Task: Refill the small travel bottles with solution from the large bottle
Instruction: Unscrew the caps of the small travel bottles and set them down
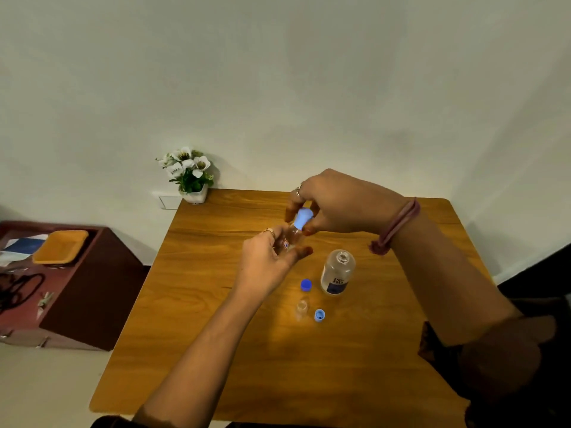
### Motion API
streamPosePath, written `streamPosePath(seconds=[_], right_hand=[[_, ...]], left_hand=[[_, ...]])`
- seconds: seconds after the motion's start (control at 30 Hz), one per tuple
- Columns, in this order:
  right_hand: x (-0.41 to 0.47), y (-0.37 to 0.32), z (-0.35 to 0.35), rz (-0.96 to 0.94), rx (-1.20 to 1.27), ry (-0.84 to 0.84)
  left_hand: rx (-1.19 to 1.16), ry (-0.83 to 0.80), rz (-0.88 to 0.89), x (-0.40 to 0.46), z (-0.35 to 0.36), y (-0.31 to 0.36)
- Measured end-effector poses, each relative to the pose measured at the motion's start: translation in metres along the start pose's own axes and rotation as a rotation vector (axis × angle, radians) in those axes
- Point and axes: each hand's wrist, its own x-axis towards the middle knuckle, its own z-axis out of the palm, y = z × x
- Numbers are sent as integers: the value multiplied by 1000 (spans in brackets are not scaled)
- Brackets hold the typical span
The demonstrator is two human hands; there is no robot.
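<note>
Her left hand (265, 257) grips one small bottle (292, 237) while the right hand (333, 205) pinches its pale cap (302, 218); the second small bottle (302, 307) and large bottle (337, 271) stand uncapped on the desk (216, 335), so I'd guess halfway.

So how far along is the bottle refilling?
Large bottle stands uncapped, its dark blue cap beside it. Left hand holds one small bottle; right hand grips its light blue cap. Second small bottle stands open, fill level unclear.
</note>
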Motion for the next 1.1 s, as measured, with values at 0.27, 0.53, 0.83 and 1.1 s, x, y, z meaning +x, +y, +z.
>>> streamPosePath(seconds=[0.27, 0.53, 0.83, 1.1], right_hand=[[-3, -18, 8, 32, -78, -14], [-22, -11, 16, 49, -105, -26], [-87, 53, 88, 251, 446, 342], [-114, 107, 211, 693, 1090, 616]], left_hand=[[4, -30, -10, -16, -6, -4], [-165, -96, -52, -24, 6, -7], [-51, -189, -123, -42, 70, -29], [15, -197, -307, -67, 149, -57]])
